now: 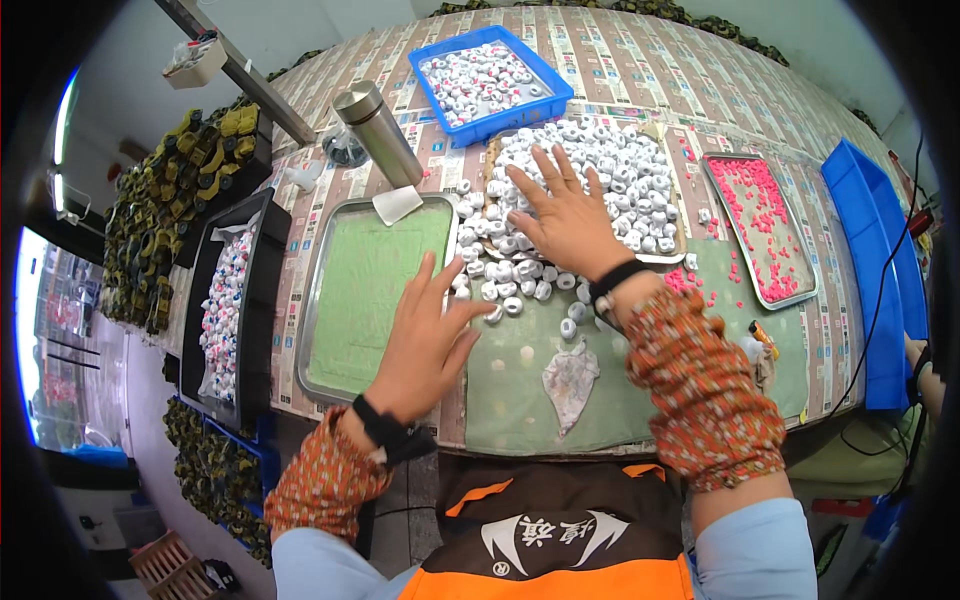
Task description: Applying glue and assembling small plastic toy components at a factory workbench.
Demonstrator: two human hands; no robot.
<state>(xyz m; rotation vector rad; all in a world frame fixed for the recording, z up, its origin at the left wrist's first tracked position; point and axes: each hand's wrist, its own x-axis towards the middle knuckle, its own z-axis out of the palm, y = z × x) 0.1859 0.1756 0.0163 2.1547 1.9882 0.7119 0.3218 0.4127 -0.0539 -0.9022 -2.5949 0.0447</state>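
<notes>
My right hand (pixel 572 215) lies with fingers spread on a heap of small white rounded pieces (pixel 640 185), which fills a tray and spills over its near edge. My left hand (pixel 422 345) hovers with fingers apart by the right side of a metal tray lined in green (pixel 375 290); nothing shows in it. Several loose white pieces (pixel 515 290) lie between the two hands on a green mat (pixel 520 390). A crumpled, stained cloth (pixel 570 385) rests on the mat below them. A white slip (pixel 397 205) sits on the green tray's far edge.
Beyond the heap stands a blue crate (pixel 560 98) of pink-and-white pieces. At right are a tray of pink bits (pixel 765 230) and a blue bin (pixel 870 260). A steel flask (pixel 380 135) and a black crate (pixel 255 320) are at left. Another person's hand (pixel 920 360) shows far right.
</notes>
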